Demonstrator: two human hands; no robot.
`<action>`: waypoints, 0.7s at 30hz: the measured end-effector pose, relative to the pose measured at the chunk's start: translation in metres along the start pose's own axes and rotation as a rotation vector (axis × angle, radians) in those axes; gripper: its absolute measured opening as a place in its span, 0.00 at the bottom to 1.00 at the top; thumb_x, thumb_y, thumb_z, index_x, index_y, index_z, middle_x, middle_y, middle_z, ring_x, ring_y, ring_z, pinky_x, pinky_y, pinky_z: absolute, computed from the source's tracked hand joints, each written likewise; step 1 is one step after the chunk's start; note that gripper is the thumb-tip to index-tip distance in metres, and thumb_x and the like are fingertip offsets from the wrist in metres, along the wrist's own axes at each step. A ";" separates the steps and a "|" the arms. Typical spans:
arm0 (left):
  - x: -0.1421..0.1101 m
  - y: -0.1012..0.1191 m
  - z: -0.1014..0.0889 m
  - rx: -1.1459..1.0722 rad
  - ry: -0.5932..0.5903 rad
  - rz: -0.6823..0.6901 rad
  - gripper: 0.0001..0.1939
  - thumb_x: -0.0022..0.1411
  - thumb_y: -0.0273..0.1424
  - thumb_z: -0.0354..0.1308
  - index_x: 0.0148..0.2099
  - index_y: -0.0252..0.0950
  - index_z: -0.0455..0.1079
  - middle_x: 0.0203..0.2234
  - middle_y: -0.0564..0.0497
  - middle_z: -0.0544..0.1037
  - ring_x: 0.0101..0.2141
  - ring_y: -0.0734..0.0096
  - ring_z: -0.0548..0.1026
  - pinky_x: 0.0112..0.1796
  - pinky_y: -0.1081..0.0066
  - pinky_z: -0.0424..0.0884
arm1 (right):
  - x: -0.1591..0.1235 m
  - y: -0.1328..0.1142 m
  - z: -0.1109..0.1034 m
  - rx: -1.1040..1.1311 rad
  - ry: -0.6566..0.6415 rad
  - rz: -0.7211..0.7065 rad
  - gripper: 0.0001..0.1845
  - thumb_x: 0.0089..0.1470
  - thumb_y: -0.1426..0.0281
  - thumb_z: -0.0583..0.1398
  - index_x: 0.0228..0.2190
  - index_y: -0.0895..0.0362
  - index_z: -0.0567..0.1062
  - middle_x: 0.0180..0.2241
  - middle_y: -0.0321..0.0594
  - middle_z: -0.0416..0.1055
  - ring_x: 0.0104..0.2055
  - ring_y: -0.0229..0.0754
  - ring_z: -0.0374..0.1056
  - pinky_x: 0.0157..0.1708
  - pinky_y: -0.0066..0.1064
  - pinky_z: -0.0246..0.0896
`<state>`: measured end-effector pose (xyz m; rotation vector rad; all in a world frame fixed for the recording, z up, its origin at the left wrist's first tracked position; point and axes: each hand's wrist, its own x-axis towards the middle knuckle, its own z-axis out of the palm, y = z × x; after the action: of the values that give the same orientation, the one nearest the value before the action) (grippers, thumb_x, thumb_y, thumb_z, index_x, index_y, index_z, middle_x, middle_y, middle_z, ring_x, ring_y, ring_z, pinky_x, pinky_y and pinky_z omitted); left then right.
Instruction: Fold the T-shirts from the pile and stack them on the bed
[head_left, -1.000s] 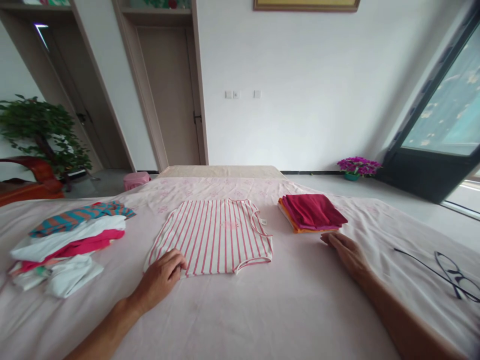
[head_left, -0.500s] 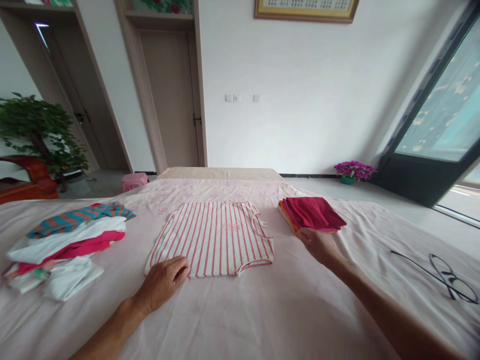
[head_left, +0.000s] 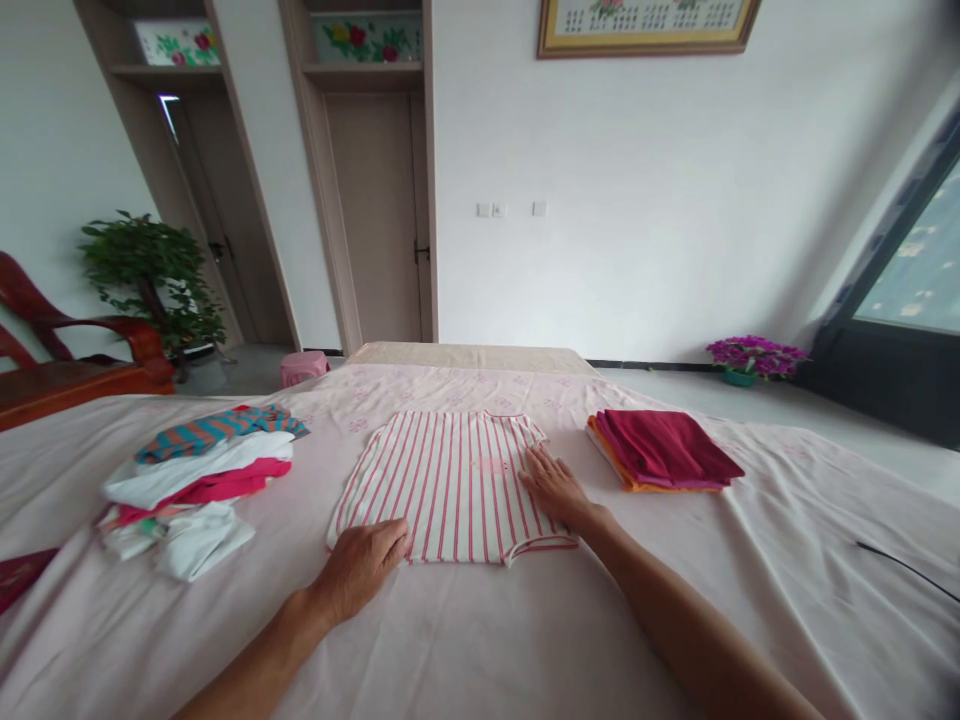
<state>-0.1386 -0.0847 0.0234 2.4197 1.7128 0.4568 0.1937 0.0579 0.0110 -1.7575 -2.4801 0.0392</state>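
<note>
A white sleeveless top (head_left: 442, 480) with red stripes is spread flat on the bed, its neck and armholes toward the right. At its near left corner my left hand (head_left: 367, 565) has its fingers curled together on the fabric's edge; the fingertips are partly hidden. My right hand (head_left: 559, 485) lies flat and open over the armhole side, fingers stretched out on the cloth. To the right of it sits a folded stack of dark red and orange clothes (head_left: 667, 445), apart from the hand.
A loose pile of clothes (head_left: 202, 480) lies on the left of the pink bedsheet (head_left: 480, 650). A dark red item (head_left: 26, 578) shows at the left edge. One arm of a pair of glasses (head_left: 907, 567) shows at right. A pink stool (head_left: 304, 367) stands beyond the bed.
My right hand has left the folded stack and moved left onto the striped top. My left hand stays at the top's near left corner. The view has turned slightly left.
</note>
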 end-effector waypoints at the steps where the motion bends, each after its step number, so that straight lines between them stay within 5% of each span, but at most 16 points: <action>1: 0.000 0.001 -0.001 -0.013 -0.006 -0.007 0.18 0.71 0.39 0.38 0.34 0.40 0.65 0.28 0.55 0.76 0.32 0.71 0.75 0.34 0.71 0.58 | 0.001 0.004 0.002 -0.011 -0.008 0.020 0.34 0.66 0.57 0.39 0.67 0.60 0.50 0.69 0.47 0.44 0.70 0.45 0.38 0.66 0.46 0.36; 9: 0.021 -0.005 -0.021 -0.176 -0.206 -0.166 0.26 0.70 0.41 0.35 0.29 0.39 0.70 0.19 0.54 0.74 0.25 0.70 0.73 0.29 0.72 0.59 | 0.001 0.009 0.010 -0.063 0.076 0.051 0.33 0.66 0.57 0.39 0.67 0.57 0.51 0.68 0.45 0.44 0.70 0.47 0.41 0.66 0.50 0.34; 11: 0.038 -0.009 -0.029 -0.154 -0.179 -0.230 0.26 0.69 0.41 0.35 0.29 0.39 0.70 0.20 0.53 0.74 0.25 0.69 0.73 0.29 0.72 0.60 | 0.001 0.008 0.012 -0.064 0.092 0.038 0.33 0.66 0.57 0.39 0.66 0.58 0.52 0.68 0.46 0.44 0.70 0.48 0.41 0.65 0.51 0.34; 15: 0.090 -0.010 -0.029 -0.015 0.065 -0.252 0.23 0.69 0.37 0.35 0.38 0.38 0.72 0.34 0.47 0.80 0.37 0.65 0.76 0.38 0.69 0.65 | 0.002 0.008 0.015 -0.064 0.119 0.038 0.33 0.66 0.56 0.39 0.66 0.58 0.54 0.68 0.47 0.45 0.70 0.49 0.40 0.65 0.52 0.35; 21: 0.168 0.001 0.016 0.011 0.035 -0.128 0.29 0.70 0.42 0.34 0.64 0.35 0.60 0.62 0.45 0.66 0.62 0.68 0.62 0.58 0.71 0.57 | 0.001 0.009 0.015 -0.083 0.154 0.025 0.33 0.65 0.56 0.40 0.65 0.57 0.56 0.68 0.46 0.46 0.70 0.49 0.42 0.65 0.52 0.38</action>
<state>-0.0810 0.0735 0.0359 2.3049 1.8751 0.4764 0.2001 0.0624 -0.0043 -1.7498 -2.3832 -0.1934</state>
